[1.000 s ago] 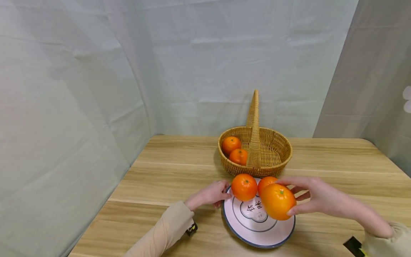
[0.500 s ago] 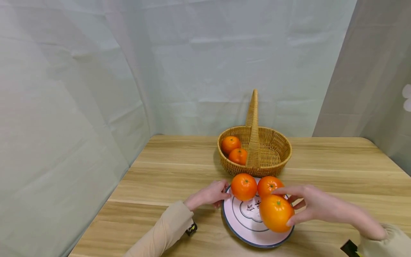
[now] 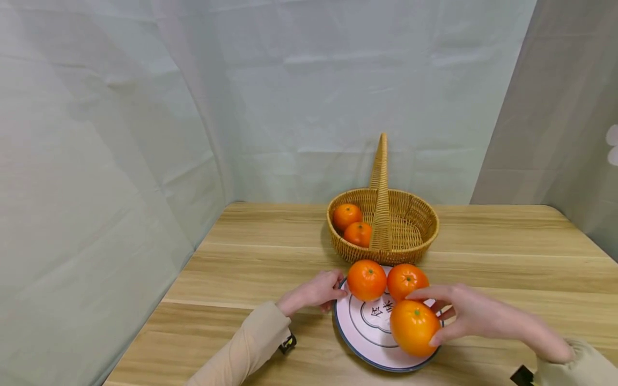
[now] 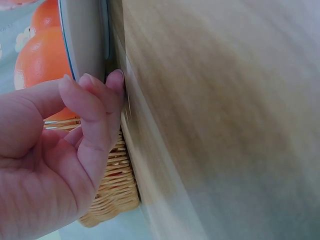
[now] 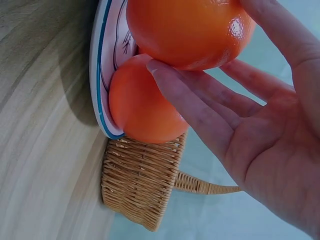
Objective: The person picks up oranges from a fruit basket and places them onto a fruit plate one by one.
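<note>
A white plate [image 3: 367, 343] with a blue rim and dark printed characters lies on the table. My left hand [image 3: 316, 292] grips its left edge; in the left wrist view the curled fingers [image 4: 95, 100] are right at the rim. Between thumb and fingers, my right hand [image 3: 470, 313] holds an orange [image 3: 415, 328] over the right front part of the plate. Two more oranges sit on the far side of the plate, a left orange [image 3: 367, 280] and a right orange [image 3: 406, 281]. The right hand's lower fingers pass close to that right orange [image 5: 142, 102] in the right wrist view.
Just behind the plate stands a wicker basket [image 3: 410, 244] with a tall arched handle [image 3: 381, 193]. Two oranges [image 3: 347, 216] lie in its left half. The wooden table [image 3: 232, 268] reaches back to a pale cloth backdrop [image 3: 309, 107].
My right hand has brought its orange toward me and lower over the plate, uncovering the right orange behind it. The left hand stays at the plate's edge.
</note>
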A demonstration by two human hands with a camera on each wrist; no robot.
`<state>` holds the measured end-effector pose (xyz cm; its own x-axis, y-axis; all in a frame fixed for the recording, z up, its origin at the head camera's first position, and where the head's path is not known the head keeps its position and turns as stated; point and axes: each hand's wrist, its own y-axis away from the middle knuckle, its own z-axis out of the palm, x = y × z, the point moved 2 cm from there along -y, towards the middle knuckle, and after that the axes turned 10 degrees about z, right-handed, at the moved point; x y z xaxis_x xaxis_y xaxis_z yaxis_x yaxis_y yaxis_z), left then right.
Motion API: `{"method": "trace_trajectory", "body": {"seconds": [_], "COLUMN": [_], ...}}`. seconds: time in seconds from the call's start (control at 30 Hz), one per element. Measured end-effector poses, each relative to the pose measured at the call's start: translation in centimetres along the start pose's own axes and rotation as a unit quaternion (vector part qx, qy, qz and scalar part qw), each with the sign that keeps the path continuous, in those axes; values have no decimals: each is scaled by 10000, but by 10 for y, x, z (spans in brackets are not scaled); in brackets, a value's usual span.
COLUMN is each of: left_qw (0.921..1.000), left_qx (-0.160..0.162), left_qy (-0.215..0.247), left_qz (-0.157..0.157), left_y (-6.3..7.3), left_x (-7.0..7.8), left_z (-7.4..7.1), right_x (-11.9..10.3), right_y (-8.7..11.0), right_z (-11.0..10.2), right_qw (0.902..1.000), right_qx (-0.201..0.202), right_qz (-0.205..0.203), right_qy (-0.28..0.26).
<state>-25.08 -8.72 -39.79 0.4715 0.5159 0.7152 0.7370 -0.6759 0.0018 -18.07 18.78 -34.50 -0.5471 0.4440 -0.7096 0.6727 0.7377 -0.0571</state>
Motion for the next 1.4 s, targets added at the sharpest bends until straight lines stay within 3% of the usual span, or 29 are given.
{"method": "trace_trajectory", "body": {"seconds": [0.47, 1.1, 1.4], "left_qw": [9999, 9999, 9999], "left_qx": [-77, -109, -111], "left_qy": [-32, 3, -9], "left_qz": [-102, -83, -89], "left_y": [-1, 0, 0], "left_x": [1, 3, 2], "left_z": [-1, -2, -2], "right_x": [5, 6, 6], "right_y": [-3, -3, -3], "right_z": [8, 10, 10], "right_qw": [9999, 9982, 9973], "right_qx": [-8, -83, 11], "right_qz": [-106, 599, 651], "right_qy": [-13, 47, 347]}}
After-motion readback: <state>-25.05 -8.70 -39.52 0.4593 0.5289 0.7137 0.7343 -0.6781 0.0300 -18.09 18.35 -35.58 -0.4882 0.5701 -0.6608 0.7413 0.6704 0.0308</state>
